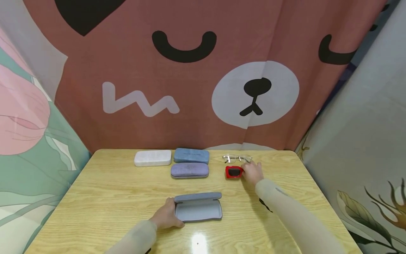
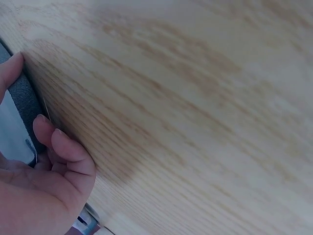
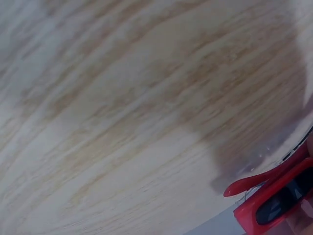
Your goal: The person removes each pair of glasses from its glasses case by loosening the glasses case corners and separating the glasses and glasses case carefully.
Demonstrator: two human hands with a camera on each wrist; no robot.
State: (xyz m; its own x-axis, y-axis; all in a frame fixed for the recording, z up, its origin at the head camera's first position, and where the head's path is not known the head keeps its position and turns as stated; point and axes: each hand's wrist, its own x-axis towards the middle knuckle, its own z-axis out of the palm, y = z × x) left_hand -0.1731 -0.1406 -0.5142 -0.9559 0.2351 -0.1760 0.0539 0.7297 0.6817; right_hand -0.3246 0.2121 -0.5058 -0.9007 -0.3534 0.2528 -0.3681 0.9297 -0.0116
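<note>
An opened grey glasses case [image 1: 198, 211] lies on the wooden table in the head view, lid raised along its far side. My left hand [image 1: 165, 215] grips its left end; in the left wrist view the case [image 2: 25, 105] shows only in part, at the left edge. Farther back on the right, my right hand [image 1: 252, 173] holds the red sunglasses [image 1: 233, 172] by their right side. These dark-lensed sunglasses [image 3: 274, 200] appear in the lower right corner of the right wrist view, fingers at the frame's edge. Just behind them lie clear glasses [image 1: 230, 158].
Toward the back of the table [image 1: 111, 190] stand three closed glasses cases: a white one [image 1: 153, 158], a blue one [image 1: 191, 155] and, in front of the blue, a purple one [image 1: 189, 170]. Printed curtains [image 1: 190, 130] hang behind and at both sides.
</note>
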